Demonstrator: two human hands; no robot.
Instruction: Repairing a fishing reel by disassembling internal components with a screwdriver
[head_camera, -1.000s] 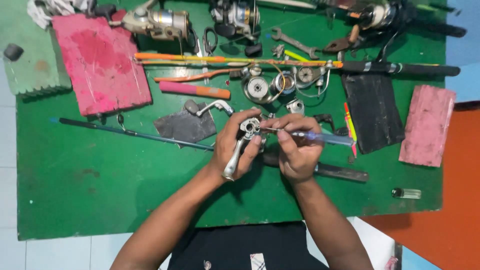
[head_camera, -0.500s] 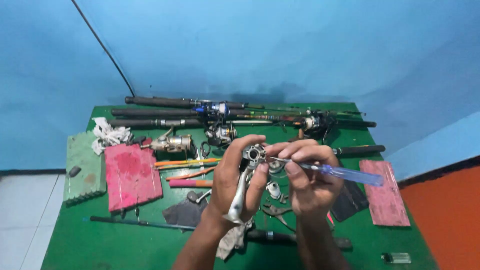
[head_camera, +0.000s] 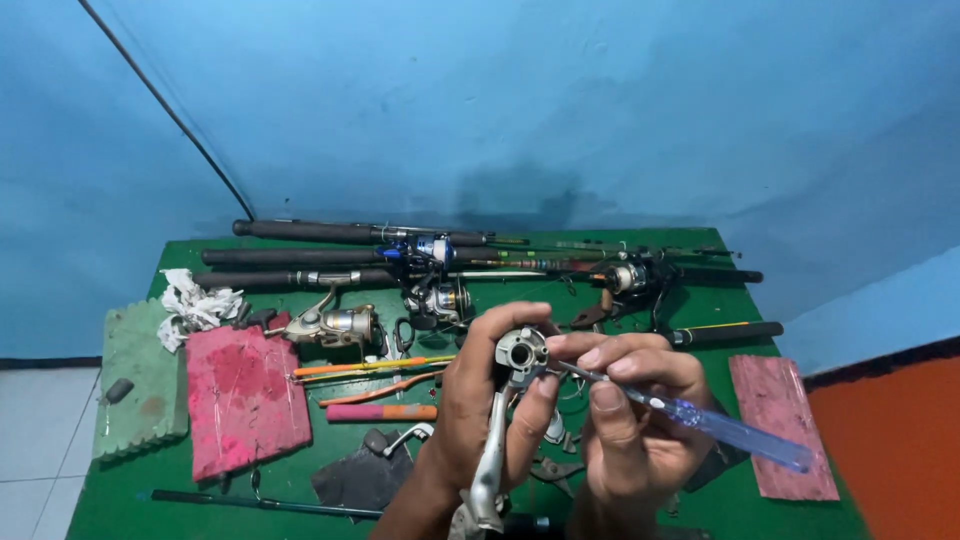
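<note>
- Now the view sits higher than a second ago: the blue wall fills the top half, where the earlier picture looked straight down on the green table.
- Over that second the hands have risen with the work; the fishing reel body is held up close to the camera, above the table rather than just over it.
- Left hand stays wrapped around the reel body, fingers closed on it, its metal handle arm hanging down toward the bottom edge.
- Right hand keeps its fingers pinched on the screwdriver with the clear blue handle; the metal tip meets the round housing of the reel, as before.
- Judged from this, the lift brings the screw spot nearer the eye; the grip and tool contact look unchanged.
- Hidden: the hands cover the small reel parts and pliers on the table behind them, and the exact point where the tip seats cannot be made out.
- Cut off: both forearms and the lower end of the handle arm leave the frame.
- Behind, fishing rods and a spinning reel lie near a pink foam block.
</note>
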